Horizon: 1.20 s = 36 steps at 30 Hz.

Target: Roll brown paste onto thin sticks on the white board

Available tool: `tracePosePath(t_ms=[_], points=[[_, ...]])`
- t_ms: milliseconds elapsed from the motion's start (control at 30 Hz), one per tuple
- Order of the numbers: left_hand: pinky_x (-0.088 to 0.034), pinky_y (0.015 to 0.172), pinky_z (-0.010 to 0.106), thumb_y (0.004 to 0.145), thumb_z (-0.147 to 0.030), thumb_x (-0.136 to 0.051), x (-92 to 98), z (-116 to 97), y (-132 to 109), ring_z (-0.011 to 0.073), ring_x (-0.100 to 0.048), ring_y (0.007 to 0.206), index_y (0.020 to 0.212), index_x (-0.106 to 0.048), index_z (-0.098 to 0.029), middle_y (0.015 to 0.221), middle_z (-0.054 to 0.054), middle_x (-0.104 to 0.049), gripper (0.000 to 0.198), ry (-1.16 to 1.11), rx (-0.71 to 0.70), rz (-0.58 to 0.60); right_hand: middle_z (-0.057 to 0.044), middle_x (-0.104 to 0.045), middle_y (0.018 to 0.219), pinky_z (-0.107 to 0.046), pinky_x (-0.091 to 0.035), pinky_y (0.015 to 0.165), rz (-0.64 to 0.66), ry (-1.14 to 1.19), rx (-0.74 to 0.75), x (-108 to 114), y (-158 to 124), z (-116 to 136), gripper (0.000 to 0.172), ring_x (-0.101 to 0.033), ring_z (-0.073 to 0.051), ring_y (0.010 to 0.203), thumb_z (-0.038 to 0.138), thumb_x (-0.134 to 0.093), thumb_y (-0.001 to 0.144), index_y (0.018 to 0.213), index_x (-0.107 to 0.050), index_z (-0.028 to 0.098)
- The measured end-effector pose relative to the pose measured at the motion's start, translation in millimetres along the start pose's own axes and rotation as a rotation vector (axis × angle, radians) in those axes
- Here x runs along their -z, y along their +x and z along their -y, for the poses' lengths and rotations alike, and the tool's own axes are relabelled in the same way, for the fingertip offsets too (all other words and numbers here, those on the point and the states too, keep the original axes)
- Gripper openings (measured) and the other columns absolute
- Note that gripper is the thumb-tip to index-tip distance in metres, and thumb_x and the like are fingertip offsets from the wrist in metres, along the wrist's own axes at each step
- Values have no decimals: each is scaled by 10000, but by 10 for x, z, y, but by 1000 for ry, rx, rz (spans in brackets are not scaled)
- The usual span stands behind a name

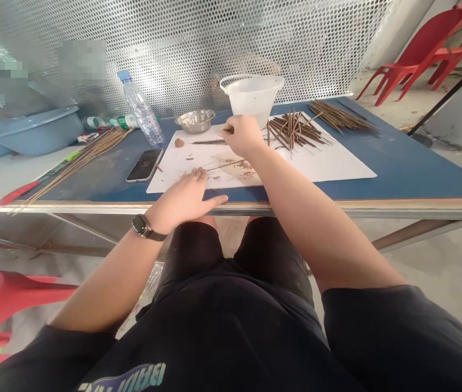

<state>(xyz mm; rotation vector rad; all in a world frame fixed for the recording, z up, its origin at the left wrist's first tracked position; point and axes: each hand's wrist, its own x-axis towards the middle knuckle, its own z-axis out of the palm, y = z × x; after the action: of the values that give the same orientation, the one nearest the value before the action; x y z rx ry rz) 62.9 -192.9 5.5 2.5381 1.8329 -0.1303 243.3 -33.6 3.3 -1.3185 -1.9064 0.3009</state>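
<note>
My left hand (188, 193) lies palm down at the front edge of a white board (332, 169), fingers stretched and thumb spread out. A thin stick (226, 165), partly brown-coated, runs from near its fingertips toward my right wrist, amid brown crumbs (247, 175). My right hand (245, 135) is closed above the board, with a small brown piece (229, 130) showing at its fingers. Just behind the fist, a dark, thin tool or stick (210, 142) lies across the board. A round brown lump (179, 142) sits to its left.
Behind are a metal bowl (195, 121) and white bucket (255, 98). Brown-coated sticks (296, 130) pile at right; another bundle (340, 117) lies beyond. Leftward are a phone (145, 165), water bottle (143, 111), bare sticks (75, 163), red-handled tool (18, 193) and blue basins (43, 130).
</note>
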Motion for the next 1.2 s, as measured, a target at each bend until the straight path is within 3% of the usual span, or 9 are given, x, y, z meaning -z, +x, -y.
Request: tracePosePath(t_ms=[267,400,500,733,967,1067,1200], points=[[-249,1387,524,1110,-700,-427,-41,-26,247,449,-304,1710,1717,-338,82,1797,355,-328,994,-37,42,-44,-45,-601,802,-401,-477,853,10,4,12,10,-37,35,393,-587,-244,863,192,-706,989,701,-454,281],[-282,1372,549,1097,-716,-455,-81,-52,84,444,-323,1705,1741,-333,3,1815,320,-319,972,-64,-11,-75,-53,-626,833,-405,-476,881,14,8,19,-7,-27,25,392,-614,-252,906,198,-710,989,707,-450,279],[-313,1356,547,1097,-716,-456,-80,-76,23,461,-347,1689,1727,-352,22,1806,327,-340,975,-77,-25,-79,-56,-630,850,-413,-473,894,27,10,36,-22,-16,9,398,-627,-258,921,191,-704,988,700,-443,277],[-366,1324,528,1101,-642,-474,1,21,314,460,-418,1649,1720,-370,26,1768,323,-420,916,-60,7,-60,-42,-604,804,-391,-453,817,26,-14,28,-5,-40,28,445,-585,-236,848,207,-722,993,686,-409,285],[-391,1309,522,1101,-692,-423,-69,26,135,444,-450,1635,1728,-406,-62,1743,265,-494,890,-87,-53,-84,-51,-614,806,-387,-470,836,25,-11,39,-45,-15,7,398,-603,-256,885,221,-719,984,703,-445,283],[-350,1333,528,1120,-670,-369,-53,20,266,448,-404,1663,1740,-350,-1,1771,308,-427,912,-102,-5,-65,-48,-599,795,-394,-468,837,34,-25,39,-47,-16,3,412,-604,-253,873,221,-703,992,690,-430,284],[-238,1390,507,1126,-638,-371,-27,47,431,410,-226,1742,1756,-259,49,1835,321,-257,939,-133,10,-31,-41,-589,785,-396,-473,842,48,-50,53,-23,-23,10,421,-602,-245,861,228,-691,1002,687,-419,284]])
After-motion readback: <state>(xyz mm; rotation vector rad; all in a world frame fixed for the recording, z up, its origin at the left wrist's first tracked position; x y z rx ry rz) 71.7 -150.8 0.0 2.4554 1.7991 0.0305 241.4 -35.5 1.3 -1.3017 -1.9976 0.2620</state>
